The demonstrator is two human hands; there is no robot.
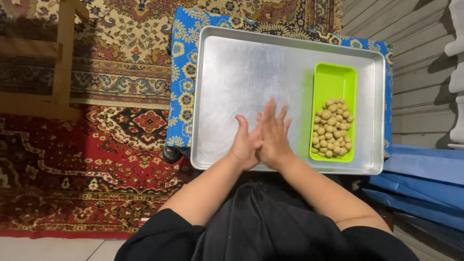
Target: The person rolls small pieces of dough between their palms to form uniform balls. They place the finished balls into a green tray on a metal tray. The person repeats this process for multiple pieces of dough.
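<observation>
I'm looking down thru the head cam at a big metal baking tray, my landmark for everything here. It sits on a blue floral cloth w/ yellow flowers, which shows along the tray's left edge and far edge.

Both hands are over the tray's near edge, approx at its middle. Left hand and right hand are pressed palm to palm, fingers straight and pointing toward the tray's far side. Right hand lies slightly on top and reaches further out over the tray than the left. Neither is curled around anything I can make out; if sth is between the palms it's hidden, can't tell.

Inside the tray, along its right wall, stands a lime green rectangular container. Its near half is filled w/ small round tan dough balls, piled loosely; the far half shows bare green bottom. The container is just to the right of my right hand, not touching it.

The rest of the tray's floor, left of the container, is bare metal w/ a dull shine.

Left of the tray, past the cloth, a red patterned carpet covers the floor. Right of the tray, blue sheets lie stacked. Nearer than the tray, black clothing fills the bottom of the view.
</observation>
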